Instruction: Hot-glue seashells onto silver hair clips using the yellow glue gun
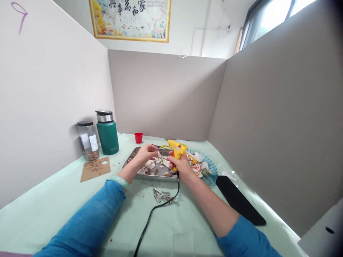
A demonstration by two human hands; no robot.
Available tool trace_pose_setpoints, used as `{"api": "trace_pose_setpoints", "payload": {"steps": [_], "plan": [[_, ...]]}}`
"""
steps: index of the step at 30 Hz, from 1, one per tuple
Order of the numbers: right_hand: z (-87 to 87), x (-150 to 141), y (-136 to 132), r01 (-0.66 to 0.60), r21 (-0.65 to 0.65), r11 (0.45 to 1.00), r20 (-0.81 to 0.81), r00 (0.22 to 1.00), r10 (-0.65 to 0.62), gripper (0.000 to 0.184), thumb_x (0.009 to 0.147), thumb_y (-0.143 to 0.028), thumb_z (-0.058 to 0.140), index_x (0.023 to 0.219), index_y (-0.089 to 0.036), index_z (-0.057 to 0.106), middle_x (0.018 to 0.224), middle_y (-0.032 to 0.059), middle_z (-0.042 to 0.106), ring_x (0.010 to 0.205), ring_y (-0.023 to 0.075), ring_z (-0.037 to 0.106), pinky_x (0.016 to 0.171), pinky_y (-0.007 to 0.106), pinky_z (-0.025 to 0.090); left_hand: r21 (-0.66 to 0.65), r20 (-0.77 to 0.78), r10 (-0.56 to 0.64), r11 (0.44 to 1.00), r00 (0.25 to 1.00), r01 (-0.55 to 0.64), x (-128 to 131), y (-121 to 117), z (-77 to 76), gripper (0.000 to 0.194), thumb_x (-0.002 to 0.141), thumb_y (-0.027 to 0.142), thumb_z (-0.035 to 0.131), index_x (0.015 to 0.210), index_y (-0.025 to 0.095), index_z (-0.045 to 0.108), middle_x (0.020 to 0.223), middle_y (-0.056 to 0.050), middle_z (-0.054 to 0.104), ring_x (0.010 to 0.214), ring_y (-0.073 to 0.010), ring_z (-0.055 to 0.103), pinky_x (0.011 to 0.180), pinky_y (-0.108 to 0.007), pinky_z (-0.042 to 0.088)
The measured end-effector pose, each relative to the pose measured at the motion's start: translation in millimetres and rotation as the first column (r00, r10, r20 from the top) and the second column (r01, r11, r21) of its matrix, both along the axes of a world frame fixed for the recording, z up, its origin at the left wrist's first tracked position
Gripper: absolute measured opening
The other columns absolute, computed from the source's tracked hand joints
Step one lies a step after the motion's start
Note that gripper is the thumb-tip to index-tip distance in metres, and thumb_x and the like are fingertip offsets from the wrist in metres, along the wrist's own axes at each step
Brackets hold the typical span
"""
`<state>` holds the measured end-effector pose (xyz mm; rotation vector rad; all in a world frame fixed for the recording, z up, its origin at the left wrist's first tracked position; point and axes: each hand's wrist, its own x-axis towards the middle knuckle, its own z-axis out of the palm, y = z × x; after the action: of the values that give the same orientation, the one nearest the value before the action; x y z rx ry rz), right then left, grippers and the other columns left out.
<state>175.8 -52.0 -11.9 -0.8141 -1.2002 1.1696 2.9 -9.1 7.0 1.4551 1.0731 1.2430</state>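
My right hand (180, 166) is wrapped round the handle of a yellow hot glue gun (177, 149), nozzle pointing left, its black cord (155, 210) trailing toward me. My left hand (146, 153) hovers over a metal tray (133, 155) of seashells, fingers pinched on a small shell (158, 154) held near the gun's tip. More shells lie on a blue glass plate (211, 167) to the right of the tray.
A green thermos (107, 132) and a clear jar (88, 140) stand at the left by a brown card (95, 169). A red cup (138, 137) and yellow scissors (166, 146) sit behind the tray. Metal clips (163, 197) lie in front, a black pad (239, 200) to the right. Partition walls enclose the table.
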Motion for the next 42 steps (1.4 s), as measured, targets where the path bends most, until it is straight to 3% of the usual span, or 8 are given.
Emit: {"api": "trace_pose_setpoints", "payload": {"steps": [9, 18, 23, 31, 42], "plan": [[-2.3, 0.1, 2.3, 0.006, -0.001, 1.000, 0.010, 1.000, -0.006, 0.030, 0.063, -0.028, 0.068, 0.087, -0.018, 0.052, 0.046, -0.0078, 0.052, 0.039, 0.0076, 0.044, 0.043, 0.019, 0.036, 0.044, -0.081, -0.011, 0.999, 0.997, 0.014, 1.2, 0.1, 2.0, 0.017, 0.066, 0.013, 0.069, 0.082, 0.012, 0.063, 0.067, 0.000, 0.063, 0.056, -0.0099, 0.056, 0.053, -0.023, 0.046], [-6.0, -0.7, 5.7, 0.051, 0.017, 0.999, -0.033, 0.998, -0.050, 0.031, 0.064, -0.027, 0.067, 0.089, -0.017, 0.052, 0.051, -0.0066, 0.056, 0.039, 0.0072, 0.044, 0.043, 0.020, 0.037, -0.139, 0.162, -0.104, 0.982, 0.981, 0.127, 4.7, -8.0, 7.2, 0.029, 0.060, 0.023, 0.081, 0.079, 0.010, 0.063, 0.076, -0.007, 0.068, 0.057, -0.0113, 0.060, 0.061, -0.027, 0.049], [-5.4, -0.8, 5.8, 0.063, 0.010, 0.998, -0.049, 0.997, -0.062, 0.031, 0.063, -0.027, 0.067, 0.088, -0.018, 0.053, 0.053, -0.0066, 0.056, 0.039, 0.0072, 0.044, 0.042, 0.020, 0.037, -0.158, 0.204, -0.089, 0.980, 0.975, 0.122, 9.8, -11.1, 6.7, 0.029, 0.060, 0.026, 0.083, 0.078, 0.011, 0.065, 0.068, -0.001, 0.062, 0.055, -0.0094, 0.056, 0.058, -0.026, 0.048], [-7.1, -1.8, 7.5, 0.081, 0.013, 0.997, -0.048, 0.996, -0.080, 0.030, 0.065, -0.027, 0.067, 0.089, -0.018, 0.052, 0.055, -0.0061, 0.058, 0.039, 0.0069, 0.044, 0.041, 0.020, 0.038, -0.248, 0.360, -0.094, 0.949, 0.928, 0.192, 13.0, -14.9, 9.0, 0.017, 0.071, 0.015, 0.075, 0.081, 0.012, 0.061, 0.070, -0.005, 0.065, 0.066, -0.0175, 0.068, 0.062, -0.029, 0.054], [-4.5, -1.0, 3.9, 0.071, 0.027, 0.997, 0.034, 0.997, -0.072, 0.030, 0.067, -0.032, 0.066, 0.089, -0.017, 0.053, 0.046, -0.0079, 0.051, 0.039, 0.0085, 0.045, 0.041, 0.020, 0.036, -0.302, 0.363, -0.072, 0.934, 0.929, 0.190, 19.5, -18.4, 7.7, 0.010, 0.076, 0.001, 0.064, 0.081, 0.009, 0.060, 0.071, -0.008, 0.066, 0.067, -0.0194, 0.070, 0.058, -0.026, 0.056]]}}
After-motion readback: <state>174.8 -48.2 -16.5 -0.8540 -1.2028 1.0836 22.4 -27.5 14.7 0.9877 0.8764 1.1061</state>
